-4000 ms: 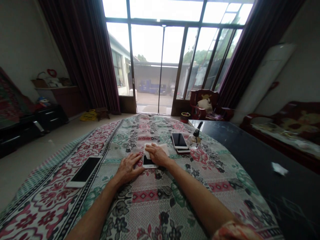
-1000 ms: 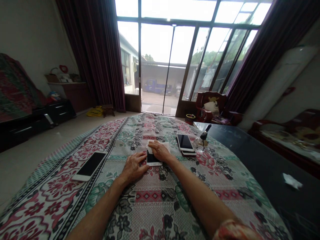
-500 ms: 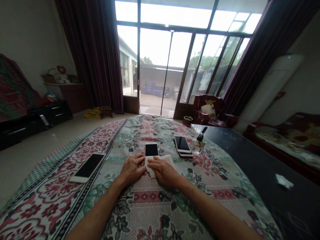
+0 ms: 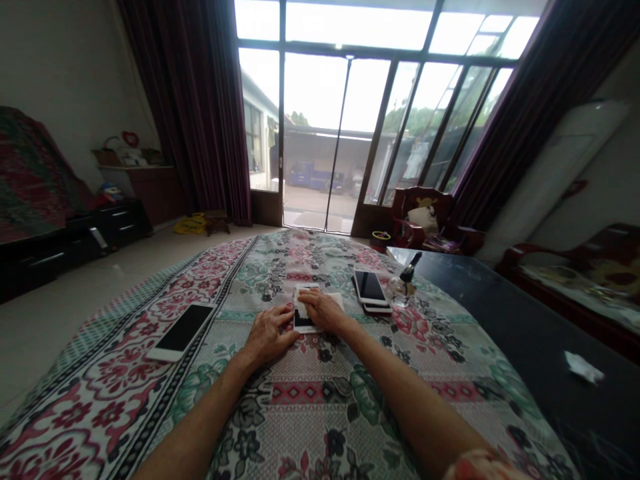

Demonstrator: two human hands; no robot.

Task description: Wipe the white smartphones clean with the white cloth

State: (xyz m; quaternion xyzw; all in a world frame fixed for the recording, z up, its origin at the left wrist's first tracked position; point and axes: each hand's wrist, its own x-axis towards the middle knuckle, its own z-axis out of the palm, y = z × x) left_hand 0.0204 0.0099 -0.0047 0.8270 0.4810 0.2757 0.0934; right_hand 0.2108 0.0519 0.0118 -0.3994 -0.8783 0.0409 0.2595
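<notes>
In front of me a white smartphone (image 4: 305, 327) with a dark screen lies face up on the flowered cloth. My left hand (image 4: 270, 332) grips its left edge with curled fingers and thumb. A white tissue (image 4: 336, 299) covers the upper part of the screen and sticks out to the right. On top of it my right hand (image 4: 323, 312) presses with closed fingers, holding it against the glass. The lower strip of the screen shows below the tissue. Part of the phone's right side is hidden under my right hand.
Left of my hands lies a larger white phone (image 4: 183, 332). To the right are stacked phones (image 4: 371, 288) beside a clear spray bottle (image 4: 401, 291) with a black top. A crumpled tissue (image 4: 584, 367) rests on the black table (image 4: 530, 327). The flowered tablecloth (image 4: 320, 427) spreads under everything.
My right hand has slid the tissue forward from the phone's near end to its upper part, uncovering the lower screen. My left hand stays at the phone's left edge.
</notes>
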